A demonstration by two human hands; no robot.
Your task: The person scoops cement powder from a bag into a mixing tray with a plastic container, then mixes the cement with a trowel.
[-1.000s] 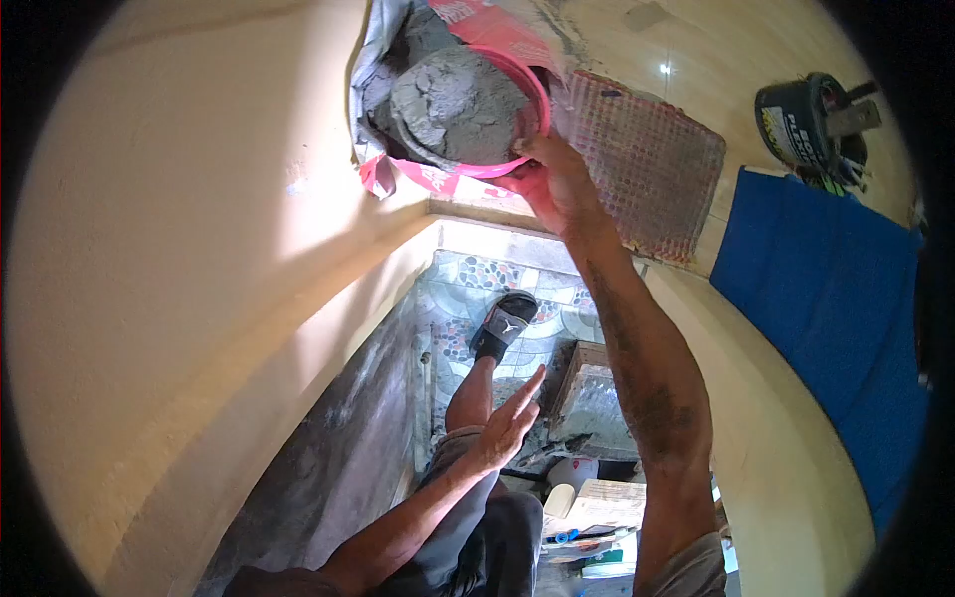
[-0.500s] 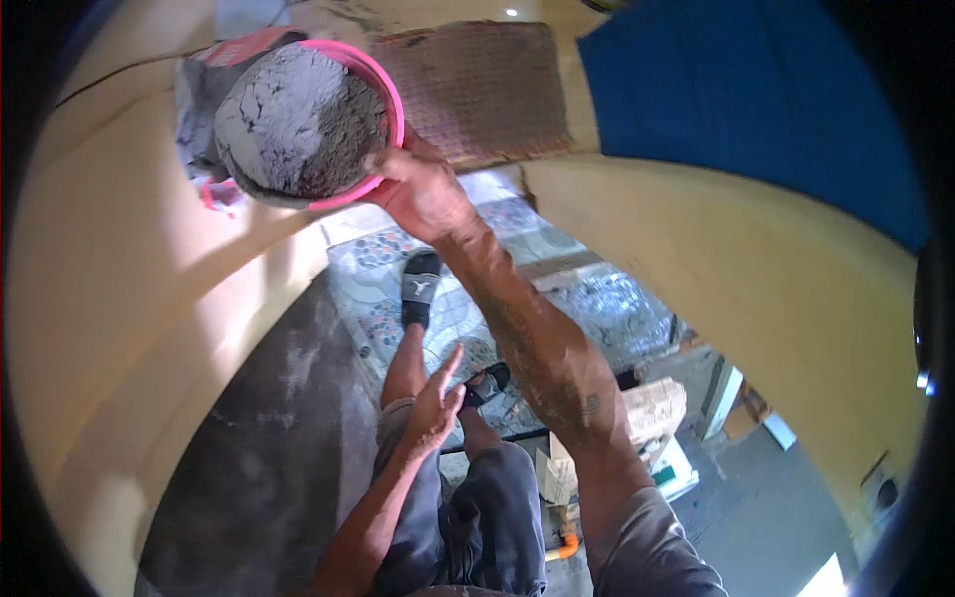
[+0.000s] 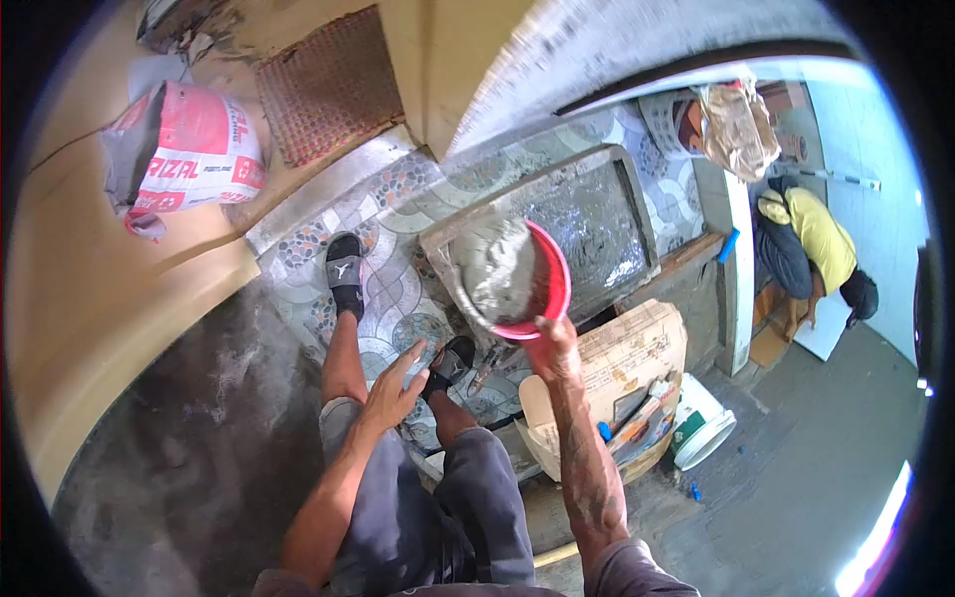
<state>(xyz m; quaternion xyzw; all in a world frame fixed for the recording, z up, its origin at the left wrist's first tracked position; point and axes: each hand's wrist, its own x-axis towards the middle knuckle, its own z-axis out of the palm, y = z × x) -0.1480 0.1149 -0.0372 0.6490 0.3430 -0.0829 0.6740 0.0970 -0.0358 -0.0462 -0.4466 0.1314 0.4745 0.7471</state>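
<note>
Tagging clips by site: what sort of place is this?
Likely a building interior under construction or repair: an open, cement-type bag, a tray of wet grey mix, and a bowl of grey powder in the right hand.

The pink tub [image 3: 559, 274] looks like smooth plastic, its grey powder [image 3: 494, 267] matt, and the wet slurry [image 3: 602, 224] glossy (in patches).

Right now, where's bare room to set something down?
Widest: grey floor between the white bucket and the crouching person. Tighter: tiles between the sandals, near the left hand. Crowded: mortar tray, under the pink bowl in the right hand, and the cardboard with tools.
</note>
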